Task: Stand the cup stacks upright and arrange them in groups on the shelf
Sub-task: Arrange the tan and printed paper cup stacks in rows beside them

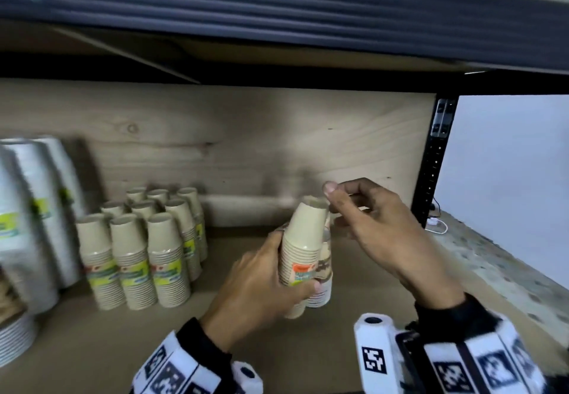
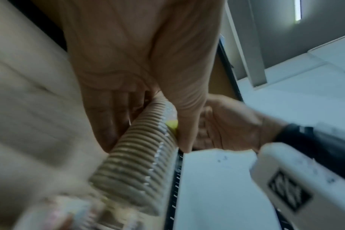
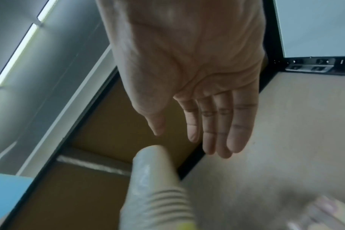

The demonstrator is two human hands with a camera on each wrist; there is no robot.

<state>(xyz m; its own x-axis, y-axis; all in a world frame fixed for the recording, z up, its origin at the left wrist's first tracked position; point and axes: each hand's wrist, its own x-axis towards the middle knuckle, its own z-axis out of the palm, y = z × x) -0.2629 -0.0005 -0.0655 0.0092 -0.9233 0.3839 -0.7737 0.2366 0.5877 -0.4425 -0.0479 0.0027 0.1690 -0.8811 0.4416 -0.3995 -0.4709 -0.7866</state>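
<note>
My left hand (image 1: pixel 261 286) grips a wrapped beige cup stack (image 1: pixel 303 249) near its label, holding it upright, base up, over the shelf board (image 1: pixel 92 347). Pressed against that stack's right side is a second stack, white with brown print (image 1: pixel 325 273); I cannot tell whether the left hand holds it too. My right hand (image 1: pixel 372 224) hovers just right of the beige stack's top and holds nothing. In the right wrist view the right hand's fingers (image 3: pixel 217 124) are straight above the stack (image 3: pixel 154 186). The left wrist view shows the left hand (image 2: pixel 128 77) wrapped round the ribbed stack (image 2: pixel 140 163).
A group of upright beige cup stacks (image 1: pixel 138 255) stands to the left. Taller white stacks (image 1: pixel 34 224) and a pile of plates (image 1: pixel 15 341) fill the far left. The upper shelf beam (image 1: pixel 277 8) hangs overhead, and a black post (image 1: pixel 437 162) bounds the right end.
</note>
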